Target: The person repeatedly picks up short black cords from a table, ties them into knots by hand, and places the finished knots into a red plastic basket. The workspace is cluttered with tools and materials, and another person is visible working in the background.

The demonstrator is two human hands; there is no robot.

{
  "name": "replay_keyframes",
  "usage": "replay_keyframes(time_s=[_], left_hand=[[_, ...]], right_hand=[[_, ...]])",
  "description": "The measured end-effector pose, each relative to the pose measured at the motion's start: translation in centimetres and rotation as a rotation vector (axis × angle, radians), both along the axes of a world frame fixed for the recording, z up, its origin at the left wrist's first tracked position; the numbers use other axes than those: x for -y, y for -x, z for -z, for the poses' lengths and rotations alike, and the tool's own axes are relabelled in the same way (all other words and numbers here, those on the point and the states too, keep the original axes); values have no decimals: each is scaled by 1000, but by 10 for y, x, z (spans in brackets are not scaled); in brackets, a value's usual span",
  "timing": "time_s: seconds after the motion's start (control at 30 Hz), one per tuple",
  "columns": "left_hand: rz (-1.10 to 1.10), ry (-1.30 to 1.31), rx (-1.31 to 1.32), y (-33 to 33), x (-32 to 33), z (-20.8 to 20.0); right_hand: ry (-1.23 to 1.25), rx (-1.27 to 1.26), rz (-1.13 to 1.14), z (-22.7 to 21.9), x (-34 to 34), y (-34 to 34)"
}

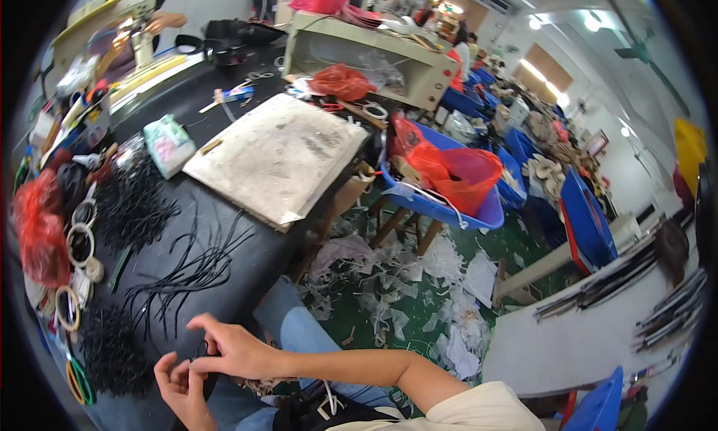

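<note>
My right hand [238, 350] and my left hand [183, 392] meet over my lap at the table's near edge. Their fingers are bent and the tips come together. A small black piece [201, 349], perhaps the end of a cord, shows between them; most of it is hidden by the fingers. Just beyond lie loose black cords [198, 270], spread out on the black tabletop [250, 263]. One dense heap of short black strips [112, 352] is left of my hands, and another heap [134, 203] sits farther back.
A stained white board [277, 154] lies on the table beside a tissue pack [169, 145]. Tape rolls [81, 244], green-handled scissors [77, 379] and a red plastic bag [41, 229] line the left edge. At right stands a blue bin [441, 207]; scraps litter the green floor [374, 311].
</note>
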State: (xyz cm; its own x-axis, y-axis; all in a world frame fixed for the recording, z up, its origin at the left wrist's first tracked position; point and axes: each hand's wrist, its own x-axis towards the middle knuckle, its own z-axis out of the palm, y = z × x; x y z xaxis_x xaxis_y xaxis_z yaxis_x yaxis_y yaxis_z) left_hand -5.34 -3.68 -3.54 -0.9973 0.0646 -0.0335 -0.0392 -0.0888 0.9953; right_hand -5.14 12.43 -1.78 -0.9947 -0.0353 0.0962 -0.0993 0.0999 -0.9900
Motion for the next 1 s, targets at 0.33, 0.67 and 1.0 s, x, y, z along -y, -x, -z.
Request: replay_keyframes(time_s=[0.33, 0.67, 1.0], left_hand=[[135, 115, -64, -12, -15, -26], [287, -1, 66, -13, -14, -35], [305, 72, 233, -20, -22, -43]], right_hand=[[638, 319, -238, 19, -7, -8], [249, 113, 245, 22, 11, -9], [160, -99, 250, 13, 6, -12]])
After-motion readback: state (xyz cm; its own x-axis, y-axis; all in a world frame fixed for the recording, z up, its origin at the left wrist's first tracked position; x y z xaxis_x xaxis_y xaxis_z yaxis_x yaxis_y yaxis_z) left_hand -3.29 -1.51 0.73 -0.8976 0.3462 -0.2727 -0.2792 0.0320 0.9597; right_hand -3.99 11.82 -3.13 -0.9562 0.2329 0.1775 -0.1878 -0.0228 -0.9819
